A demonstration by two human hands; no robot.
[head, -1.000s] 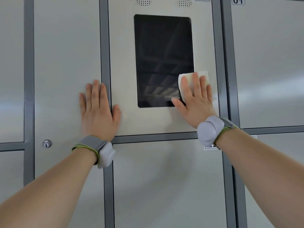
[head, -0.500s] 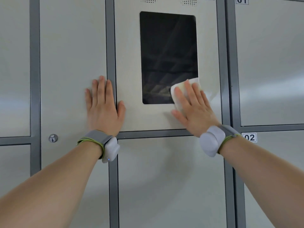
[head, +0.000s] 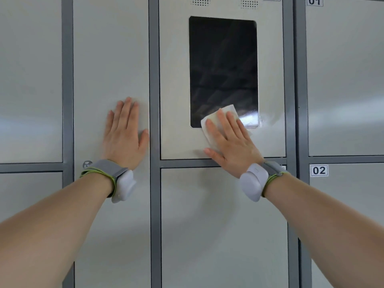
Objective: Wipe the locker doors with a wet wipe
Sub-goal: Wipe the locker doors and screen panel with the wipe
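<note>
Head view: your left hand (head: 124, 135) lies flat and open on the tall locker door (head: 110, 69), fingers spread, thumb touching the grey frame strip (head: 154, 100), holding nothing. Across that strip, the panel door (head: 174, 80) carries a dark screen (head: 223, 69). Your right hand (head: 230, 142) is open-palmed, pressing the wet wipe (head: 212, 121) flat over the screen's lower edge, its white corner showing above your fingertips. Far right, doors labelled 01 (head: 314, 1) and 02 (head: 319, 170).
</note>
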